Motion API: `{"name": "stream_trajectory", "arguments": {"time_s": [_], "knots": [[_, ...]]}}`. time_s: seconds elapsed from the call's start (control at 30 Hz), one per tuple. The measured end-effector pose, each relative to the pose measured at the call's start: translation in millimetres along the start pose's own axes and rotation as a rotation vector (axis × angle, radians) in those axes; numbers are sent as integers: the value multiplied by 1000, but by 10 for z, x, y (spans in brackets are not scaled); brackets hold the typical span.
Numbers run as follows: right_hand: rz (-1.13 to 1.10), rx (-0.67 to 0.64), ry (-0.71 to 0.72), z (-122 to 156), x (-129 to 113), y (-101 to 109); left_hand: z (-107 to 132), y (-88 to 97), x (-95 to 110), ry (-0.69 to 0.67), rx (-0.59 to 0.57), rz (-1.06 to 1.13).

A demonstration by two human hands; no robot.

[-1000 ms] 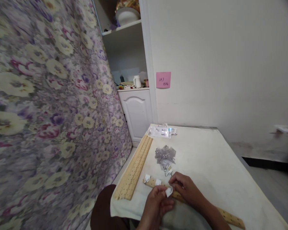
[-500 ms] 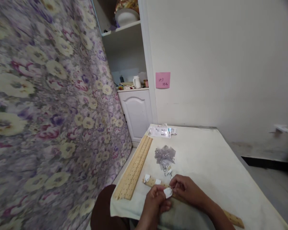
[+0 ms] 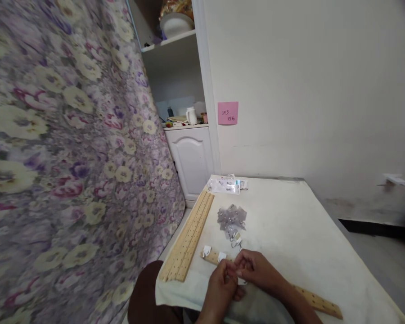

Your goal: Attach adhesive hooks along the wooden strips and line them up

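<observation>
Though mostly hidden — the piece (image 3: 242, 282) looks white

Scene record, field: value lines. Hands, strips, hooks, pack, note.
left hand: fingers bent, close against right hand
white piece: between hands, mostly hidden; which grips it unclear
strip: perforated wood, passing beneath hands
white hooks: two, at strip's left end
side strips: along left edge of table
pile: grey pieces, beyond hands
pack: far end
note: pink, on wall

The right hand (image 3: 257, 270) has come in to the left hand (image 3: 220, 284), mostly hiding the white tag (image 3: 242, 282).
</observation>
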State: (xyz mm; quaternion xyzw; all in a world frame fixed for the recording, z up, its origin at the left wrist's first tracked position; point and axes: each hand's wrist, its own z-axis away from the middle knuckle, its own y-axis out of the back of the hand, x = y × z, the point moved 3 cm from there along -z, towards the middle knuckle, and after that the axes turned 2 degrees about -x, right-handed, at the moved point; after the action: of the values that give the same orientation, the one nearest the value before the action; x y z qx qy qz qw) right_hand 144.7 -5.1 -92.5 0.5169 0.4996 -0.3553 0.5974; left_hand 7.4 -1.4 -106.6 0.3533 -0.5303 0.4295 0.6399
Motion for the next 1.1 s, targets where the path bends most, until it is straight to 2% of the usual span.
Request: {"name": "stream_trajectory", "arguments": {"time_s": [0.2,0.3,0.37,0.5,0.63,0.8,0.93,1.1], "knots": [[-208,-86,-48,-11,142,11,2,-18,52,-36,29,37],[-238,-53,-73,0,175,81,48,-48,13,-54,35,75],[-211,36,-75,-1,184,152,72,-84,-97,7,22,111],[-169,168,-112,-19,229,242,84,-197,-365,228,-54,223],[-147,240,-133,-61,336,222,55,-282,-409,309,-83,321],[15,266,-136,-116,411,125,-14,-286,-340,286,-50,321],[199,294,-135,-133,372,78,-53,-250,-393,307,-17,315],[304,329,-129,-130,339,87,-63,-225,-433,309,0,300]]}}
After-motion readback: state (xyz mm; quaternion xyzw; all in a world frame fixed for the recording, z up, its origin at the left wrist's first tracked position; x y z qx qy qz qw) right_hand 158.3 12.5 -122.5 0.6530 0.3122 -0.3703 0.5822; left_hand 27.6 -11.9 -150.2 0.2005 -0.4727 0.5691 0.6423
